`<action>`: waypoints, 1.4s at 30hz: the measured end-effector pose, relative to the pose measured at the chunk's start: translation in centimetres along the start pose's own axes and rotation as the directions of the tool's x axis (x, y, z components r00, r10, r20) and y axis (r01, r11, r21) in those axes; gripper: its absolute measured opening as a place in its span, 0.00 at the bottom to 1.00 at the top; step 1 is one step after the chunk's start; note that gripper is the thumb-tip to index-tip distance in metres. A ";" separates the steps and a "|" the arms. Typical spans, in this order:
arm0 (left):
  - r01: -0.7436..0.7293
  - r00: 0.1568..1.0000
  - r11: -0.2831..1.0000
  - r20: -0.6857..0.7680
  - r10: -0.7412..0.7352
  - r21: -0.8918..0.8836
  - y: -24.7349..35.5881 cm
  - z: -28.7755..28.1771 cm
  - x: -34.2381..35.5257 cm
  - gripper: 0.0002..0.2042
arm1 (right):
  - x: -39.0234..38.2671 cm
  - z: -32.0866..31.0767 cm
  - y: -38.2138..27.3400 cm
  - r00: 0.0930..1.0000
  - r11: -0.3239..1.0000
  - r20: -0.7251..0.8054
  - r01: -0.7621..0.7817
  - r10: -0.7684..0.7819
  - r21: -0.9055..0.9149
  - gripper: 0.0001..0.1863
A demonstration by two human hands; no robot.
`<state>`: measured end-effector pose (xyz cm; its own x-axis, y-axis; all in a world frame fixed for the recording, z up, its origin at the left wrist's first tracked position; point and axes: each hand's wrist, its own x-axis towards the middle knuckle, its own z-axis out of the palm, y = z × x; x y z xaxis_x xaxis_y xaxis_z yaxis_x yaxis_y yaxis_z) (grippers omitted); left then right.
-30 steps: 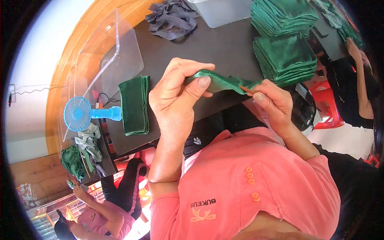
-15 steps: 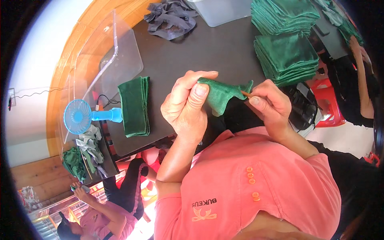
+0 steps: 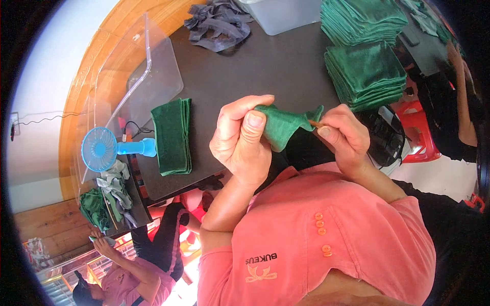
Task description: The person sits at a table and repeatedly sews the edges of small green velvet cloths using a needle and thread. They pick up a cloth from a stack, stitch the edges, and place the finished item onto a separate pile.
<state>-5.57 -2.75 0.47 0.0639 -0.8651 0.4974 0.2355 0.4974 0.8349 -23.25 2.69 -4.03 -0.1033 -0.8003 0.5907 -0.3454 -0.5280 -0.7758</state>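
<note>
My left hand [image 3: 241, 140] is closed on a small piece of green velvet cloth [image 3: 282, 128], thumb pressed over its left end. The cloth's loose right part ripples upward. My right hand [image 3: 347, 140] pinches a thin brown stick [image 3: 316, 124], whose tip meets the cloth's right edge; how far it goes into the fabric I cannot tell. Beyond my left hand lies a folded stack of dark green cloths [image 3: 171, 135], beside a small blue fan [image 3: 99, 149]. Two taller green piles [image 3: 365, 76] sit at the back right of the dark table [image 3: 265, 66].
Grey fabric scraps [image 3: 217, 25], a plastic bin [image 3: 275, 15] and a clear plastic panel [image 3: 163, 71] occupy the back and left. A co-worker [image 3: 130, 278] works at lower left; another person's arm [image 3: 464, 107] shows at right, near a red chair [image 3: 418, 132].
My left hand has moved down and rightward, turning the cloth from a narrow edge-on strip to show more of its face. My right hand stays close to the same place, still pinching the stick.
</note>
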 end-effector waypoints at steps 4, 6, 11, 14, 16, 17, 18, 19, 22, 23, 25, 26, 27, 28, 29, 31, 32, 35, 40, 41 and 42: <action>-0.031 0.999 0.999 -0.009 0.031 0.016 -0.1 0.2 0.1 0.13 | -0.1 0.2 -0.3 1.000 0.999 -0.026 -0.012 0.011 -0.030 0.06; 0.000 1.000 1.000 -0.029 0.000 -0.002 -0.3 0.5 0.0 0.14 | 0.0 0.5 -0.5 0.998 0.997 -0.066 -0.005 0.000 -0.075 0.06; 0.013 0.999 0.999 -0.048 -0.011 0.048 -0.2 0.8 -0.1 0.14 | 0.1 0.4 -0.5 0.973 0.961 0.064 -0.230 0.222 0.151 0.07; 0.003 1.000 0.999 -0.022 -0.002 0.035 -0.3 0.3 0.0 0.14 | 0.2 -0.3 -0.9 0.788 0.666 0.331 -0.616 0.519 0.421 0.09; -0.003 1.000 0.999 -0.015 0.004 0.049 -0.2 0.2 0.0 0.15 | 0.3 -0.4 -1.1 0.679 0.470 0.445 -0.730 0.584 0.497 0.09; -0.004 1.000 0.997 -0.015 0.005 0.071 -0.1 0.1 -0.1 0.15 | 0.5 -0.4 -1.0 0.672 0.435 0.464 -0.734 0.578 0.521 0.08; -0.006 1.000 0.996 -0.014 0.007 0.092 0.0 0.1 -0.2 0.15 | 0.6 -0.3 -0.9 0.665 0.399 0.482 -0.737 0.571 0.545 0.08; 0.031 0.999 0.995 -0.030 -0.028 0.091 -0.1 0.3 -0.3 0.15 | 0.7 -0.5 -0.9 0.712 0.476 0.433 -0.696 0.552 0.538 0.07; 0.108 0.993 0.987 -0.066 -0.101 0.117 -0.1 0.0 -0.3 0.14 | 0.7 0.3 -0.5 0.866 0.721 0.230 -0.498 0.444 0.482 0.04; 0.086 0.993 0.991 -0.089 -0.077 0.102 0.0 -0.1 -0.3 0.13 | 0.5 0.7 0.0 0.912 0.762 0.161 -0.405 0.378 0.506 0.07; 0.114 0.985 0.993 -0.127 -0.115 -0.011 0.0 -0.7 -0.5 0.14 | 1.5 0.1 -0.6 0.988 0.981 0.106 -0.130 0.115 0.143 0.10; 0.102 0.988 0.994 -0.123 -0.096 0.040 0.6 -0.4 -0.3 0.15 | 1.5 0.6 -0.4 1.000 0.995 0.028 0.000 -0.003 0.101 0.11; 0.088 0.989 0.996 -0.123 -0.083 0.036 0.3 -0.3 -0.3 0.16 | 1.3 0.4 -0.1 0.998 0.999 0.026 0.050 -0.051 0.019 0.10; 0.030 0.994 0.996 -0.103 -0.021 0.089 0.1 -0.5 -0.3 0.16 | 1.1 0.5 0.2 0.997 0.996 0.012 0.078 -0.079 0.037 0.10; -0.032 0.995 0.989 -0.085 0.045 0.146 0.0 -0.5 -0.3 0.16 | 1.0 0.6 0.4 0.994 0.992 0.002 0.109 -0.109 0.060 0.09; -0.021 0.999 0.996 -0.047 0.025 0.085 0.1 -0.2 -0.6 0.16 | 0.6 1.0 0.4 0.989 0.942 0.107 -0.130 0.101 0.310 0.08; -0.015 0.999 0.998 -0.032 0.017 0.062 0.1 0.0 -0.7 0.16 | 0.6 0.9 0.3 0.965 0.871 0.181 -0.251 0.190 0.423 0.08; 0.039 0.998 0.998 0.041 -0.041 0.058 1.0 0.1 -0.5 0.18 | 0.9 0.2 -0.5 0.607 0.284 0.660 -0.793 0.443 0.539 0.07; -0.025 0.996 0.947 0.086 -0.003 0.321 1.3 -0.4 1.1 0.13 | 1.8 -0.8 -1.2 0.655 0.467 0.542 -0.755 0.526 0.460 0.04; -0.080 0.994 0.940 0.103 0.048 0.331 1.4 -0.7 1.7 0.12 | 2.2 -1.3 -1.6 0.658 0.504 0.534 -0.752 0.532 0.425 0.05; -0.189 0.977 0.929 0.152 0.147 0.319 1.2 -1.5 2.4 0.11 | 2.7 -1.9 -2.2 0.589 0.449 0.594 -0.806 0.549 0.385 0.06</action>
<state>-3.70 -4.37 2.32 -0.0502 -0.7628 0.6447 -0.1031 0.6460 0.7564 -24.50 2.26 -0.31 0.3033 -0.9296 -0.2096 0.2870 0.2988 -0.9101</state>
